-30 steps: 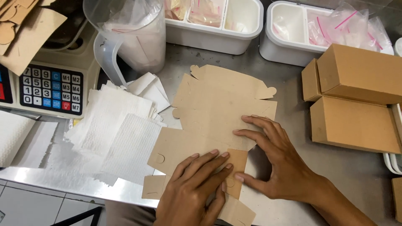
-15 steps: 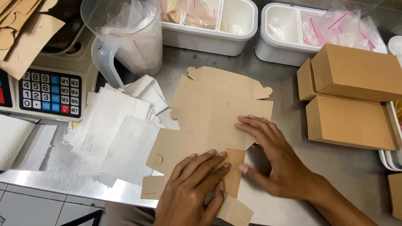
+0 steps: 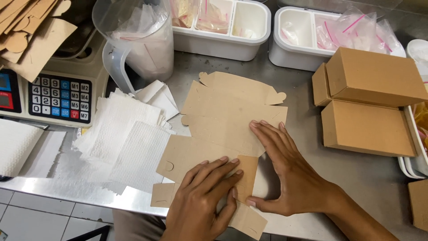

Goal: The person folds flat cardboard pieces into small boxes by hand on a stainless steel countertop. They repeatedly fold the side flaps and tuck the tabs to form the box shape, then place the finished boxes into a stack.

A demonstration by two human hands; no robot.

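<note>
Cardboard, brown and die-cut, is lying unfolded as a flat box blank [image 3: 223, 129] on the steel table [image 3: 303, 116], near its front edge, showing scalloped tabs along its far edge, a small half-moon slit near the left corner and loose flaps hanging past the table's lip. Both hands are pressing it flat: the left hand [image 3: 200, 201] is lying palm down over the near panel with its fingers spread and straight, its grip open and closed on nothing, while the right hand [image 3: 290, 172] is resting just beside it, fingers reaching onto the middle panel and thumb stretched toward the left hand, likewise holding nothing. White paper napkins [image 3: 120, 143] are sitting in a loose pile touching the blank's left side. Two folded cardboard boxes [image 3: 370, 107] are standing to the right, well apart from the hands. A weighing scale's keypad [image 3: 60, 98] is showing at the left, and a clear plastic jug [image 3: 138, 40] is standing behind the napkins.
</note>
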